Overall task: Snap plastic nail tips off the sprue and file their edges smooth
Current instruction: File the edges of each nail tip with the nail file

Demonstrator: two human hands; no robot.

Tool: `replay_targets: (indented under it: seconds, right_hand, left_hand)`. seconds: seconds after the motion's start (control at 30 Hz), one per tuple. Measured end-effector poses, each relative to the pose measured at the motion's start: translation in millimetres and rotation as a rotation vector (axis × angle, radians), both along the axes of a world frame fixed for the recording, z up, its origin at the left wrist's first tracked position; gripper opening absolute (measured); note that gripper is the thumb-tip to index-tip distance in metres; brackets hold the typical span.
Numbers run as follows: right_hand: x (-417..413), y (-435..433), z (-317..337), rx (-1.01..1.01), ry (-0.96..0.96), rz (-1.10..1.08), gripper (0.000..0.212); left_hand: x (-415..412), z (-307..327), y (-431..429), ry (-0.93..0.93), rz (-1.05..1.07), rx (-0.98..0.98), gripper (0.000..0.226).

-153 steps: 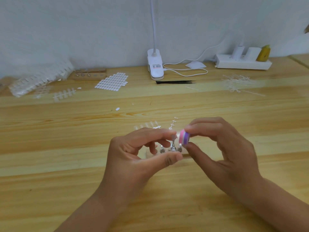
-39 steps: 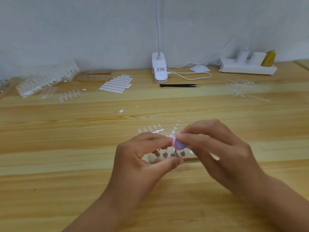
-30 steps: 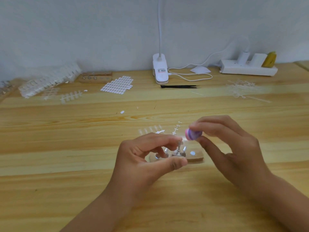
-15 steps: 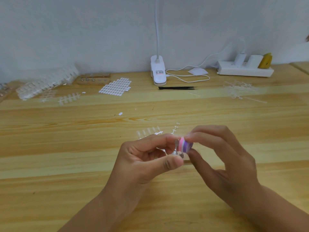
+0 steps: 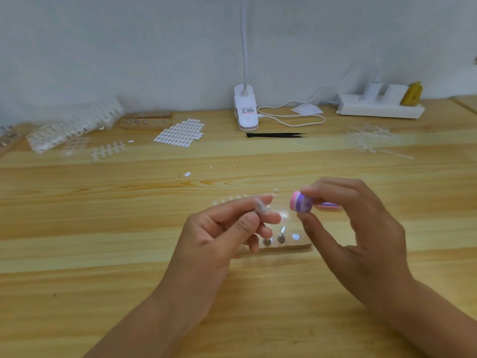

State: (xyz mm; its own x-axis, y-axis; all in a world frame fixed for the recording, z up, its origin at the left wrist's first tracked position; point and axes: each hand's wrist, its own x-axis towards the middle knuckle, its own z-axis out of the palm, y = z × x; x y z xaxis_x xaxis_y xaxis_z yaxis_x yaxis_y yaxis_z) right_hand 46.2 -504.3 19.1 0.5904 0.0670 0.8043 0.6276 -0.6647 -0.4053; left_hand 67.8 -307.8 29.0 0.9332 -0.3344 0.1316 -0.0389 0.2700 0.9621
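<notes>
Plain grey-white wall [image 5: 129, 47] spans the rear. Light pine bench [image 5: 77, 280], grain running lengthwise, meets it. White clip lamp [image 5: 245, 109] stands at 12 o'clock, neck rising out of view. White power strip [image 5: 379, 109] lies at 2 o'clock. Lighting soft, even.

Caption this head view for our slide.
Left hand pinches a clear plastic nail tip; right hand holds a pink-and-purple file block.
</notes>
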Motion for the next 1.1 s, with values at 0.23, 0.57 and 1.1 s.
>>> replay_targets:
  seconds: [0.23, 0.57, 1.1]
  right_hand:
    - [-7, 11, 2, -0.105, -0.131, 0.097, 0.027]
    - [-7, 13, -2, -0.164, -0.135, 0.097, 0.027]
    - [-3, 4, -2, -0.181, -0.097, 0.09, 0.022]
  left_hand:
    - [-6, -1, -5, -0.114, 0.086, 0.131, 0.011]
    - [-10, 3, -6, -0.133, 0.117, 0.114, 0.013]
    - [-7, 2, -2, -0.089, 0.042, 0.216, 0.016]
